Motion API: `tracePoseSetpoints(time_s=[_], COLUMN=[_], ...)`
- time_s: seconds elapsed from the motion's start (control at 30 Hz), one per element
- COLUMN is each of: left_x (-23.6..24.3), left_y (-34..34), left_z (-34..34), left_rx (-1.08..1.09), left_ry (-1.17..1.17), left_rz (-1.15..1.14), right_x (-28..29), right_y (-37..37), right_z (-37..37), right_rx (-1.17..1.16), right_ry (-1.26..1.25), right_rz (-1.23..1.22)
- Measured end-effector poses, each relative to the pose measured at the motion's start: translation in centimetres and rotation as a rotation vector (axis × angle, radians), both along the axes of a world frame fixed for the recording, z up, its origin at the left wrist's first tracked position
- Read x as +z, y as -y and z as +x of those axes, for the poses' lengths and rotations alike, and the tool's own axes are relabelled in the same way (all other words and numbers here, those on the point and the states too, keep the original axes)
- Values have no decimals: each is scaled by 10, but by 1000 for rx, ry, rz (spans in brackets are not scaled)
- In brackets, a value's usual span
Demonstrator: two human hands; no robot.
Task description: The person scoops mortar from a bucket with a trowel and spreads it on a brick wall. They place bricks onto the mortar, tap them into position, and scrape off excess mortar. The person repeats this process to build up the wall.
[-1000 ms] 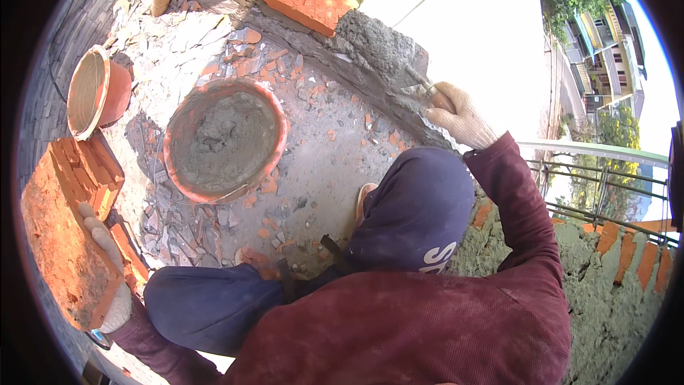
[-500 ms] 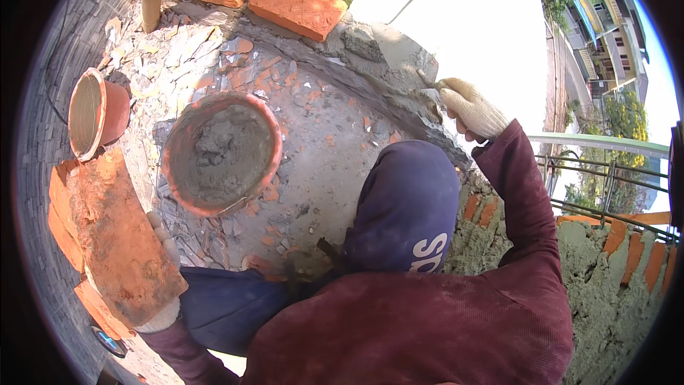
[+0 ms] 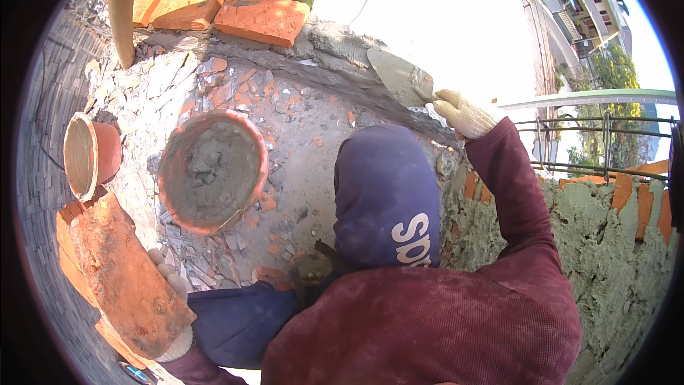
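My left hand (image 3: 171,275), in a pale knit glove, grips a large orange brick (image 3: 132,278) by its side at the lower left. The brick's broad face is stained dark. My right hand (image 3: 468,115), gloved too, is closed round the handle of a trowel (image 3: 401,77), mostly hidden by the fingers. Grey mortar smears the trowel's blade, which lies over the mortar bed (image 3: 342,44) along the wall's edge. Farther along that edge, bricks (image 3: 262,17) sit in a row. A round reddish tub (image 3: 260,139) of wet mortar stands between my hands.
A smaller reddish bucket (image 3: 107,150) lies tilted at the left, near more bricks (image 3: 75,257). A wooden pole (image 3: 122,14) rises at the upper left. Broken brick and rubble (image 3: 242,89) litter the ground. Steel bars (image 3: 605,142) project above the mortar-smeared brickwork (image 3: 605,264) at the right.
The view has shifted a little. Along the wall's edge, my right hand and the trowel have moved away from the brick row, and the blade shows more plainly. My left hand still holds the brick.
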State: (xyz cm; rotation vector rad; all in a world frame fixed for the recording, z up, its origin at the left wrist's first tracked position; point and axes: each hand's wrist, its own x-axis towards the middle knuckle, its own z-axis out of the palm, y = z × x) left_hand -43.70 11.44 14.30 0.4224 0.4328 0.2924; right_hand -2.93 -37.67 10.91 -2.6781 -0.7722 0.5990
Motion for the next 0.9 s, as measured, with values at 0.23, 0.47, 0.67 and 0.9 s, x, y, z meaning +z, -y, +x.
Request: tracePoseSetpoints(time_s=[0.23,0.47,0.67,0.9], left_x=[3,-6,13,-18], left_y=[2,3,11,1], left_z=[-8,-1,-16,-47], left_rx=[6,43,-71,168], left_ry=[-50,-57,35,-271], left_rz=[20,267,128,918], right_x=[19,-15,26,77], right_y=[2,-62,-27,-162], right_z=[3,34,22,-7], right_rx=[-280,-174,-189,542], right_ry=[-107,-203,-138,228], right_rz=[36,52,-225,-76])
